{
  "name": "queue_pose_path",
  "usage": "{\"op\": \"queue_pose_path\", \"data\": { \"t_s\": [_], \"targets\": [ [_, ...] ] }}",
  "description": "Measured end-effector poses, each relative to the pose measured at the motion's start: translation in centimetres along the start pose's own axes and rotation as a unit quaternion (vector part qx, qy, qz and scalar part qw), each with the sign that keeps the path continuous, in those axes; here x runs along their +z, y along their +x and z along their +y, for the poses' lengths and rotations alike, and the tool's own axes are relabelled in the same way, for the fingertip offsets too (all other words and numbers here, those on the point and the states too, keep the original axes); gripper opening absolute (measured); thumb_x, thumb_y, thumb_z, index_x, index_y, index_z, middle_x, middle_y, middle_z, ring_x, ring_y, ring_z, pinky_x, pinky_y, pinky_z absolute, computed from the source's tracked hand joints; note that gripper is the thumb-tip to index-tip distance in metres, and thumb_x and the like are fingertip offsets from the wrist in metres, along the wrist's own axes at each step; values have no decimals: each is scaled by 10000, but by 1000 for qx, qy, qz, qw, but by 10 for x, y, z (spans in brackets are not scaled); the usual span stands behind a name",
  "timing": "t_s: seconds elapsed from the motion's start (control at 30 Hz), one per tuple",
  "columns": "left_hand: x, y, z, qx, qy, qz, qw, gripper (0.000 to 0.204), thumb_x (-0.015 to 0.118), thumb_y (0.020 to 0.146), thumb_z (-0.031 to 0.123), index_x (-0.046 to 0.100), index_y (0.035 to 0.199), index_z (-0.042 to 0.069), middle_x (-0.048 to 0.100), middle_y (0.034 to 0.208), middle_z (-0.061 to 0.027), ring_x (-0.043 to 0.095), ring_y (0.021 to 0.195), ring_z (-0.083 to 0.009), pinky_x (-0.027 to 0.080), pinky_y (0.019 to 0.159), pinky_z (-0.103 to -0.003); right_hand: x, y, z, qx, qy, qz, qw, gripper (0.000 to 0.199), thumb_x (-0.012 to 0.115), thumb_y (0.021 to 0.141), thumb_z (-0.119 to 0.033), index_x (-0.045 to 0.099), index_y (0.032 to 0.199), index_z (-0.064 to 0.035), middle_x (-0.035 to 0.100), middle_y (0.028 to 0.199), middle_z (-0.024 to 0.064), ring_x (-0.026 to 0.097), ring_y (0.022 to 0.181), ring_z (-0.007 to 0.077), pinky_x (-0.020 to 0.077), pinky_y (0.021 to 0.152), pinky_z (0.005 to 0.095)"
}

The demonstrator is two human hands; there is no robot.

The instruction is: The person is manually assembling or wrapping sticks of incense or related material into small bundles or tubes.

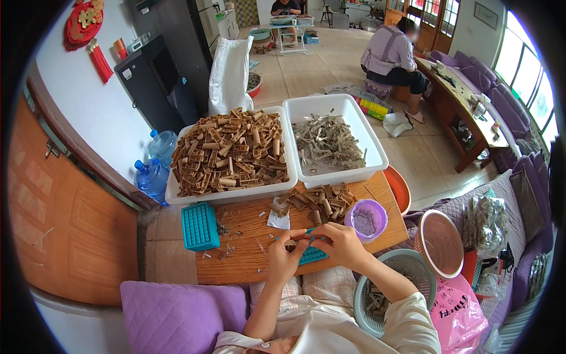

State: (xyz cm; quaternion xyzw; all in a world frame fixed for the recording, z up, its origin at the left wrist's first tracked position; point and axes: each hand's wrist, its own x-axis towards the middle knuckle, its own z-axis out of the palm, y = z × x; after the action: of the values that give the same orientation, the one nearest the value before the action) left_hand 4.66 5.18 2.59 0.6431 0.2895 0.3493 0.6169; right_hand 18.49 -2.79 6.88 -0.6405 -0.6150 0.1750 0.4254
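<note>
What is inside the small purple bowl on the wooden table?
The purple bowl shows a greyish heap of small pieces at its bottom; they are too small to identify. Its near wall hides part of the inside. Neither hand touches it.

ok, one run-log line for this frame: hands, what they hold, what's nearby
left hand: pinching small part | right hand: pinching same part | under hands: teal tray on wooden table | nearby: purple bowl, brown parts pile
</note>
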Motion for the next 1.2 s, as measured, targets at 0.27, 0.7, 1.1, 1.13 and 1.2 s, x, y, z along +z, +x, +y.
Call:
{"op": "queue_pose_path", "data": {
  "t_s": [0.27,0.7,1.1,1.13,1.2],
  "targets": [
    [-2,-7,-7,8,-19,-27,999,330,572,815,281,514,1016,26,582,861,-30,449,601,-42,376,536,-182,1,-9,7,-6,2,-3,1000,201,613,722,-83,560,903,-14,581,761,110,591,648,248,468,557,317],
    [1,1,21,17,-351,-9,936,404,532,842,254,427,1146,9,497,1125,-115,490,1051,-200,422,867,-307,17,3,-32,8,110,187,976,125,610,716,42,562,827,9,562,658,15,469,541,22,360,467,157],
    [2,-3,23,-8,-266,-51,962,494,590,795,288,446,1157,-16,536,1080,-128,532,977,-175,466,808,-292,23,2,-35,-30,96,227,969,124,642,682,15,597,788,-32,535,607,35,466,440,81,359,394,202],
    [3,-3,23,-7,-272,-52,961,485,590,798,279,448,1156,-17,540,1074,-127,536,966,-170,467,805,-290,24,1,-34,-29,96,236,967,119,645,681,14,597,780,-30,534,605,34,467,442,78,358,396,200],
    [4,-3,23,-7,-277,-53,959,476,589,801,270,450,1154,-17,545,1068,-126,540,954,-165,467,801,-288,25,0,-31,-25,94,237,967,115,645,682,15,597,778,-28,535,606,33,468,444,76,358,399,198]
  ]
}}
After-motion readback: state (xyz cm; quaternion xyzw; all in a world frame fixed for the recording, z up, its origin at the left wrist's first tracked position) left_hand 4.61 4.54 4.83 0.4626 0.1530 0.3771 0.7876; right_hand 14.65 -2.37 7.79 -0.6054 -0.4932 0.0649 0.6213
